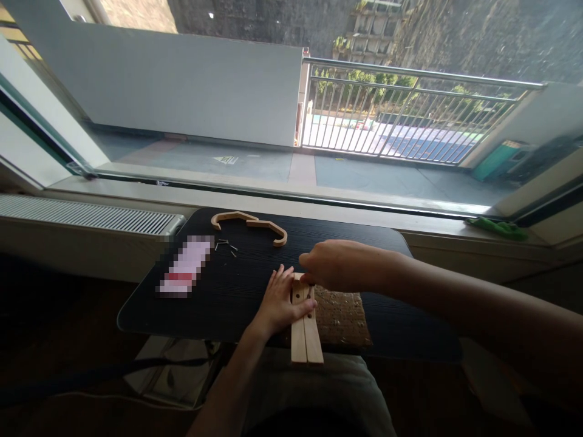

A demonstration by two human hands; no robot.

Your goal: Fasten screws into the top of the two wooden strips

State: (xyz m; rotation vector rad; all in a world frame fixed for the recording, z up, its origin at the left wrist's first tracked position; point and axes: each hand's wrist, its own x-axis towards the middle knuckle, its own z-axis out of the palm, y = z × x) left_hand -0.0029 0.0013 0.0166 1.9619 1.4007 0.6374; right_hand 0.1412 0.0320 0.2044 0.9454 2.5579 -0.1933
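Two pale wooden strips (299,345) lie side by side on a brown speckled board (344,318), their near ends jutting past the table edge. Dark round holes show in their upper part. My left hand (279,303) clasps them from the left, thumb across the top and fingers toward the far end. Above that far end, my right hand (325,264) is closed in a fist around a mostly hidden tool, which looks like a screwdriver. Its thin shaft points down at the strips near a hole.
Two curved wooden hooks (268,226) lie at the back of the black table (218,282). Several screws (226,244) are scattered left of them, beside a blurred pink-and-white packet (186,267). Behind stand a windowsill, a radiator (91,215) and a green cloth (498,227).
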